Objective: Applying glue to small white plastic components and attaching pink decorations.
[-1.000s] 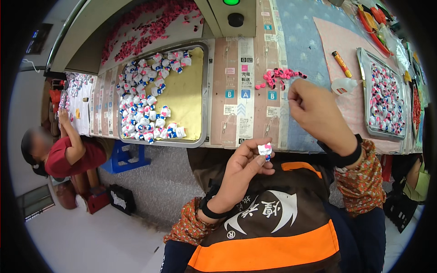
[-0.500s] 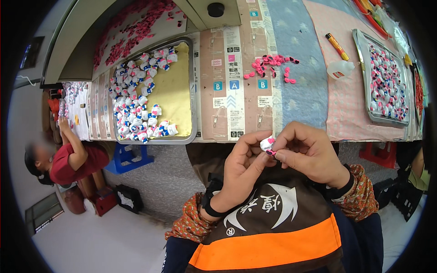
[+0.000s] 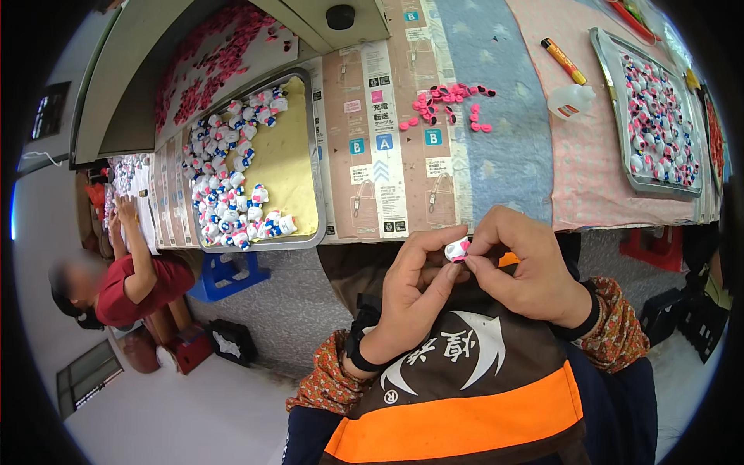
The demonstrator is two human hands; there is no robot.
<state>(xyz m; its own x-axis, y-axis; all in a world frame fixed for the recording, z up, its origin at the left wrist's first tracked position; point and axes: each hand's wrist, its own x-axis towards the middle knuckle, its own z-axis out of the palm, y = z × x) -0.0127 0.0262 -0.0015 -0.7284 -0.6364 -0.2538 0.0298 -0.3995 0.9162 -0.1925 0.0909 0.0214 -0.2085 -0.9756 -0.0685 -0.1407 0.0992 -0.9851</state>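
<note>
A small white figurine piece (image 3: 457,249) with pink parts is pinched between both hands, just off the table's front edge. My left hand (image 3: 415,285) closes thumb and fingers on its left and lower side. The thumb and forefinger of my right hand (image 3: 527,267) press together at its right side, against the dark-pink part at its lower edge. The fingers partly cover the piece. Ahead on the table lies a loose group of small pink-and-black parts (image 3: 452,94).
At left stands a metal tray (image 3: 319,167) of white, blue and pink figurines on yellow lining; behind it, a machine housing (image 3: 333,45) beside scattered pink parts. Rightward are a yellow-orange tube (image 3: 563,61), a white bottle (image 3: 571,101) and another filled tray (image 3: 620,136). A co-worker (image 3: 147,287) sits far left.
The view has shifted slightly, moving the table's things a little left. Both hands stay on the figurine piece, which has turned a little. The co-worker's hands have moved.
</note>
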